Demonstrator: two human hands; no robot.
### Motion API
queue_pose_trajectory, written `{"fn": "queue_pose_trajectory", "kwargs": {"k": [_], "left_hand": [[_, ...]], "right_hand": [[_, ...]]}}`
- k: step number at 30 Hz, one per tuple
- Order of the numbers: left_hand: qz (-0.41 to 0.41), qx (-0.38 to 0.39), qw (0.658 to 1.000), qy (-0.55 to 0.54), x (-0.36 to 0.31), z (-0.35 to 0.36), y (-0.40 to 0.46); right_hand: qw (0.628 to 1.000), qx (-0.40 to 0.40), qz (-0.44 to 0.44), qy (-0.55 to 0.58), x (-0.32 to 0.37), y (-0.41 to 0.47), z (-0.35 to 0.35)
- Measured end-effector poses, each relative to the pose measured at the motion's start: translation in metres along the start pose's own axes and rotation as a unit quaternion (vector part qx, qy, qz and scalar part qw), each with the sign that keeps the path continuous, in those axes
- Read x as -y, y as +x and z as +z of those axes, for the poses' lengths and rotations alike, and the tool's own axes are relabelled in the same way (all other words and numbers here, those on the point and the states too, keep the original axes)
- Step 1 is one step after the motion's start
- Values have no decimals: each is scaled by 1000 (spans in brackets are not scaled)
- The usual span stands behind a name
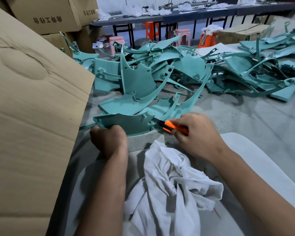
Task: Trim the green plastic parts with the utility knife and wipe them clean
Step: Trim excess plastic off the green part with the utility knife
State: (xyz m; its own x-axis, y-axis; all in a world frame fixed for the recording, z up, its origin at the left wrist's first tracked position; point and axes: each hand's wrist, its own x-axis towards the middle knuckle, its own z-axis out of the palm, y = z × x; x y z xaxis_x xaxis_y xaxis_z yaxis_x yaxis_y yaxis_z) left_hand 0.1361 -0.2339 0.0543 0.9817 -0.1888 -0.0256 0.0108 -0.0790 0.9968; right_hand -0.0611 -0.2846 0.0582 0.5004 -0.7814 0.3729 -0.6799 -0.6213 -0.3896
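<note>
**Knife at right edge of held green part**

Part [124, 122] under work is a teal-green moulded plastic panel, broad and curved, with a raised rim along its top, a small hole near its left corner and short pegs near its right end. It is held low over the grey concrete floor [245, 120], just in front of the person's knees. The left hand [108, 139] is clenched on the panel's near left edge, fingers curled round it. The right hand [197, 133] is wrapped round an orange utility knife [173, 127], whose dark tip is set against the panel's right end; the blade itself is too small to be made out. The two hands are apart, with the panel between them.

A crumpled white cloth [170, 181], marked with grey smudges, is draped over the lap, near both wrists and touched by neither hand.

A large heap of similar green parts [160, 70] is spread on the floor beyond the held panel. A flattened cardboard sheet [32, 99] is leaned at the left, with stacked cartons [46, 12] behind it.
</note>
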Motion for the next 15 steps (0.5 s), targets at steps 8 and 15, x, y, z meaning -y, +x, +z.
{"fn": "queue_pose_trajectory", "kwargs": {"k": [8, 15], "left_hand": [[-8, -3, 1000, 5, -1, -1, -3], [15, 23, 1000, 12, 4, -1, 3]], "right_hand": [[992, -72, 83, -55, -8, 3, 7], [995, -36, 15, 92, -11, 0, 1]]}}
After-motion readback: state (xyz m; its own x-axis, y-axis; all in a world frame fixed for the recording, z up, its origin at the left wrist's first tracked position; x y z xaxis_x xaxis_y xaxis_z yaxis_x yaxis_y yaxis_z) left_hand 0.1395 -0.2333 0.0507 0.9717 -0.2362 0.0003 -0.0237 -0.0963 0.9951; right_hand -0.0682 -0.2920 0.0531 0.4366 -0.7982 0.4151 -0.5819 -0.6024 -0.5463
